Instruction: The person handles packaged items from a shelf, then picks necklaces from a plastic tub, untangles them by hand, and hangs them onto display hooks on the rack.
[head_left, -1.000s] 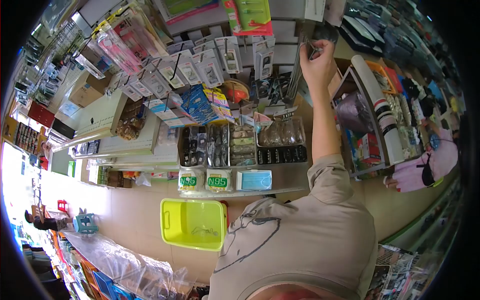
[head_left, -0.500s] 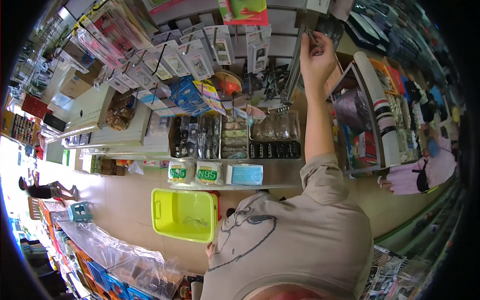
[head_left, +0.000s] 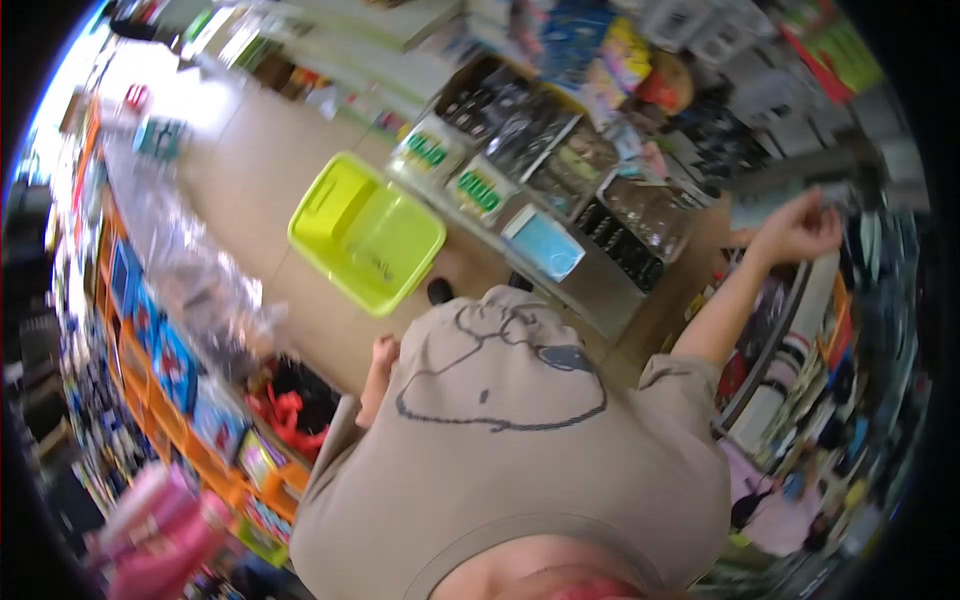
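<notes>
My right hand [head_left: 800,228] is stretched out to the far right, beside the end of the display rack [head_left: 785,180]. Its fingers are curled together and blurred; anything held between them cannot be made out. Low at my left side, my left hand [head_left: 384,355] has its fingers curled in, with nothing seen in them. A yellow-green plastic tub [head_left: 395,235] stands ahead of that hand, apart from it, with some small dark marks or items on its bottom. Nearer the shelf edge lie N95 mask packs [head_left: 480,190] and a blue-and-white box of face masks [head_left: 543,243].
Trays of black packaged goods [head_left: 510,125] fill the low shelf. Plastic sheeting [head_left: 190,250] covers goods along the left, above an orange rack [head_left: 150,400]. A teal stool [head_left: 160,138] stands farther off. At the lower right is a person in pink [head_left: 780,515].
The view has turned, swinging the shelf to the upper right and showing more of the left side. My right hand has moved away from the metal hook at the rack's edge.
</notes>
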